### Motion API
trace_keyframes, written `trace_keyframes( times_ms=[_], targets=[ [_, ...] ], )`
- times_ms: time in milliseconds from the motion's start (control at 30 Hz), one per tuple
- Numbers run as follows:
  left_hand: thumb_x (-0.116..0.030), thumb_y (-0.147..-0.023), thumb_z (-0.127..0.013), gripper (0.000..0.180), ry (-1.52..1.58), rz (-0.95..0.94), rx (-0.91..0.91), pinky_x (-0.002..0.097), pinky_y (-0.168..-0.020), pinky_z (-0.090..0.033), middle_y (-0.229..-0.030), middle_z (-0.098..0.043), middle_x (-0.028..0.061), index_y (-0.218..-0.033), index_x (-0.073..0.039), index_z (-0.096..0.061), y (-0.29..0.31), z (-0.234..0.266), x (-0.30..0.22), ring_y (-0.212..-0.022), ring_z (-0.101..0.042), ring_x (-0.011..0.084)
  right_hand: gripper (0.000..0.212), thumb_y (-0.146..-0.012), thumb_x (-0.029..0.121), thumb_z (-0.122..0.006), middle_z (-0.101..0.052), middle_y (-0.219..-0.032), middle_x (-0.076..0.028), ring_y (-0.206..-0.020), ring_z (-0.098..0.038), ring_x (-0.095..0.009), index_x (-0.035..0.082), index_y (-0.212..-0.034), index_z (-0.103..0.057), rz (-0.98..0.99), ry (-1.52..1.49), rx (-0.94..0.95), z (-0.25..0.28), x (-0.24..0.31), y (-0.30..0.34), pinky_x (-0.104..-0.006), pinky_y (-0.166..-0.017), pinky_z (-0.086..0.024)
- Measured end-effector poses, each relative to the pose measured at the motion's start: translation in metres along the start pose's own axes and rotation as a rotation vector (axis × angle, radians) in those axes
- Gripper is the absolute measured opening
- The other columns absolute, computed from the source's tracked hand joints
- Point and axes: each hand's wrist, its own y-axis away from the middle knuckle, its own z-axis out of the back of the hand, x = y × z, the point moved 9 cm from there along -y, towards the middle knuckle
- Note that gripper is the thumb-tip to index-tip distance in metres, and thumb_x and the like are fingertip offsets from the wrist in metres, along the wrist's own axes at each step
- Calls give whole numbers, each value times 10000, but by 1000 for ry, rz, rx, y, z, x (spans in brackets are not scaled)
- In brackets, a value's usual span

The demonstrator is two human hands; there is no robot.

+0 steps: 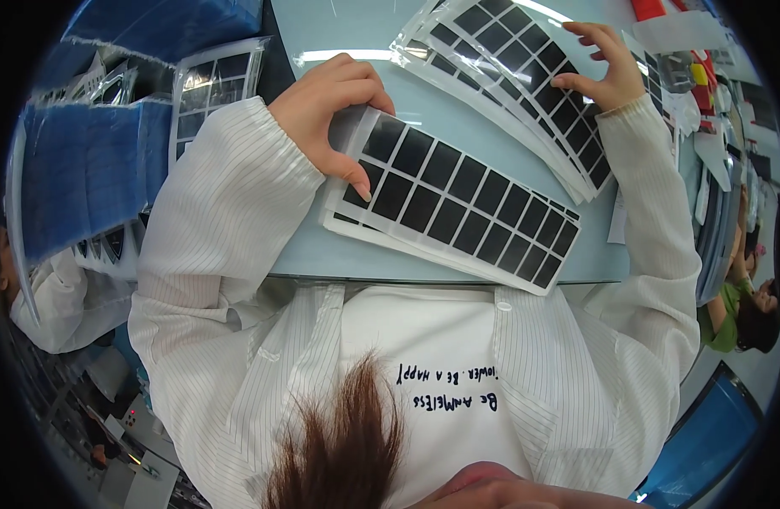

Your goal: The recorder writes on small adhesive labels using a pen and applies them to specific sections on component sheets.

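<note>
My left hand (335,106) grips the left end of a stack of white sheets (466,202) bearing rows of black squares. Its thumb presses on top while the fingers curl around the far edge. The stack lies at a slant near the table's front edge. Farther back and to the right, a second fanned-out pile of similar sheets (525,64) lies on the table, some under shiny clear film. Over the right edge of that pile is my right hand (609,68), open, thumb and fingers apart with nothing between them. Whether its thumb touches the pile I cannot tell.
The pale blue table (339,254) reflects overhead lights. Blue bins (101,170) stand at the left, beside another bagged sheet of black squares (213,85). Red and white items (704,81) crowd the right side. A person in green (725,318) is at the far right.
</note>
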Motion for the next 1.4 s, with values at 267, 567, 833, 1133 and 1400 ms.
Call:
trace_keyframes(
  times_ms=[267,567,833,1133,1400],
  targets=[
    [-159,-459,-898,702,127,-95,-132,362,-940,-431,-1035,-524,44,-1076,-106,-567,-2,13,-10,-1032,-481,243,678,-624,282,-855,-607,-994,-64,-879,-561,-174,47,-1193,-572,18,-518,330,-16,140,27,-273,-765,-435],
    [-281,-367,-931,800,13,-45,-5,349,-935,-424,-1021,-471,45,-1060,-102,-574,2,5,2,-1064,-432,232,449,-616,212,-855,-520,-821,-44,-668,-499,-147,-11,-884,-572,-92,-492,412,-29,125,46,-239,-621,-424],
    [-182,-464,-917,631,263,-51,-88,325,-907,-434,-1032,-560,21,-1011,-87,-618,-2,19,3,-987,-513,203,511,-637,107,-830,-600,-964,-92,-844,-566,-160,-38,-1061,-585,-182,-517,369,-37,127,50,-267,-763,-463],
    [-245,-500,-923,872,535,12,-263,288,-836,-422,-980,-563,-8,-1258,-119,-511,3,34,9,-898,-523,155,479,-706,13,-776,-629,-1048,-32,-999,-592,-112,19,-1134,-561,-320,-981,316,-23,85,36,-268,-898,-459],
    [-283,-428,-930,670,9,-18,31,338,-908,-461,-1000,-522,42,-992,-88,-625,0,3,3,-1032,-474,231,594,-698,34,-787,-633,-1071,-45,-1010,-598,-137,37,-1240,-545,-233,-594,213,-15,-37,-4,-268,-833,-502]
  ],
)
